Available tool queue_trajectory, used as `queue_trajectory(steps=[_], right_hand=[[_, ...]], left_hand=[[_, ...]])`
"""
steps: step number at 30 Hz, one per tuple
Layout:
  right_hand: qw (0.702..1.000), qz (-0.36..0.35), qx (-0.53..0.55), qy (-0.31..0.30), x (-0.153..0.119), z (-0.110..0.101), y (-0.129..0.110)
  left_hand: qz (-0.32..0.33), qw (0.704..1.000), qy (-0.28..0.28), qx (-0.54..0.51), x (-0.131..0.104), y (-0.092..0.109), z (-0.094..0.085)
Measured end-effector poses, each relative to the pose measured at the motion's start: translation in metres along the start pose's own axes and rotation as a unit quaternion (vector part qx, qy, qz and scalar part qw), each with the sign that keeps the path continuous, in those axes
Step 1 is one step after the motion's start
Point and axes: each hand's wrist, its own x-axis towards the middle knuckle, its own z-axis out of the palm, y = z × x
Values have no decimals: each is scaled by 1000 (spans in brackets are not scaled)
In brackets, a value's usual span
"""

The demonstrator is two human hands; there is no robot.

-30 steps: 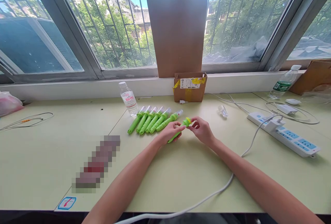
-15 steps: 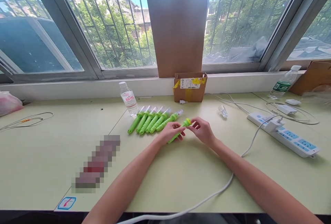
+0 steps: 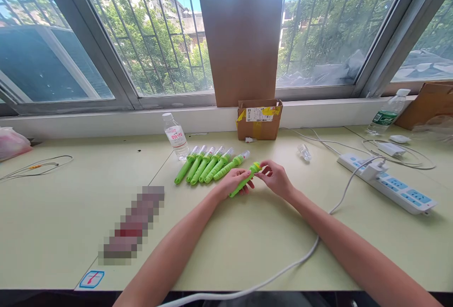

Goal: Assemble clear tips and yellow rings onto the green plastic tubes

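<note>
My left hand (image 3: 233,183) is closed around the body of a green stick (image 3: 244,185), which slants up to the right. At its yellow-green top, the fingers of my right hand (image 3: 275,179) are pinched together against the end; whether they hold a small part is hidden. No clear cap shows on this stick. Just left of it, several green sticks with clear caps (image 3: 205,164) lie side by side on the table. A clear plastic piece (image 3: 304,153) rests on the table to the right of my hands.
Behind the sticks stands a water bottle (image 3: 176,137), with a small cardboard box (image 3: 259,122) by the window. A power strip (image 3: 389,183) lies at right; its white cable (image 3: 304,259) passes under my right forearm. Another bottle (image 3: 387,112) stands at the back right.
My left thumb has shifted slightly, so more of the green stick's body shows. Both hands stay at nearly the same place.
</note>
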Motion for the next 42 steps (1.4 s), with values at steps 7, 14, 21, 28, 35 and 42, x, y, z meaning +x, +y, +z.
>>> queue_trajectory(steps=[7, 14, 21, 28, 35, 42], right_hand=[[1000, 2, 2, 12, -3, 1, -2], [1000, -3, -10, 8, -4, -1, -6], [1000, -2, -7, 5, 0, -2, -3], [1000, -7, 17, -17, -1, -2, -4], [999, 16, -23, -15, -4, -3, 1], [999, 32, -19, 11, -2, -4, 6]], left_hand=[[13, 998, 36, 51, 1, -1, -1], [5, 999, 45, 8, 3, -7, 1], [4, 1000, 13, -1, 1, -6, 1], [3, 1000, -11, -19, 1, -2, -5], [31, 994, 18, 103, 0, -4, 2], [120, 849, 241, 455, 5, -15, 11]])
